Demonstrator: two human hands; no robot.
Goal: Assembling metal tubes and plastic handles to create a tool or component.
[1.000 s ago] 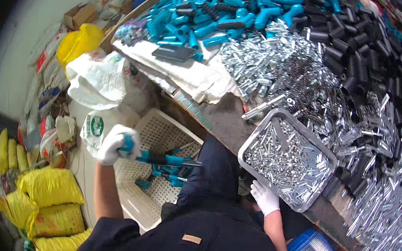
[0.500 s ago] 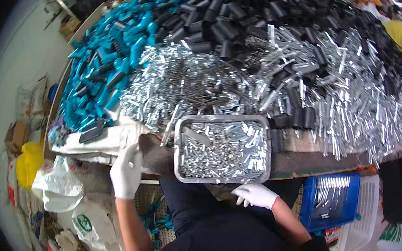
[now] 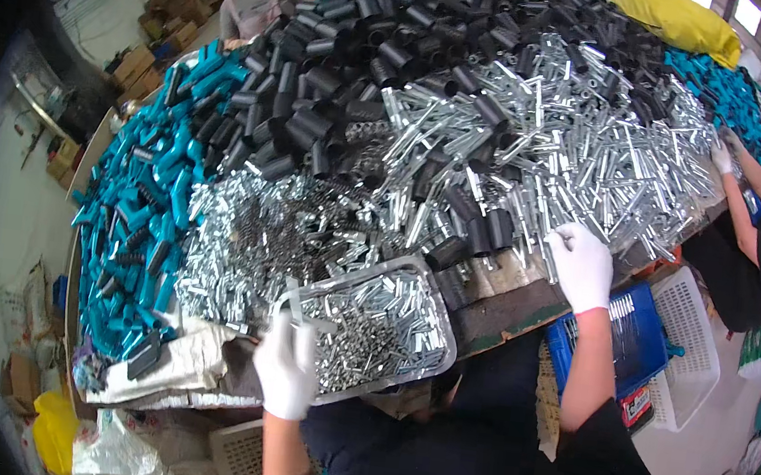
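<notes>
Right hand (image 3: 582,265) moved up onto silver tubes (image 3: 539,162), fingers curled, left hand (image 3: 287,365) gripping tray (image 3: 439,327) rim.

White-gloved hands (image 3: 287,370), silver metal parts (image 3: 540,153), black tubes (image 3: 363,57), teal grips (image 3: 134,219), blue crate (image 3: 632,337).

One view only, from the person's head, and it looks steeply down and forward over the near edge of the worktable (image 3: 522,315). It sits close: the metal tray (image 3: 432,323) at that edge fills the lower centre, and both gloved forearms rise from the bottom of the frame. The fisheye bends the table's far edge into an arc near the top. The left and right edges curl away toward the dark rim. No second view shares the scene.
</notes>
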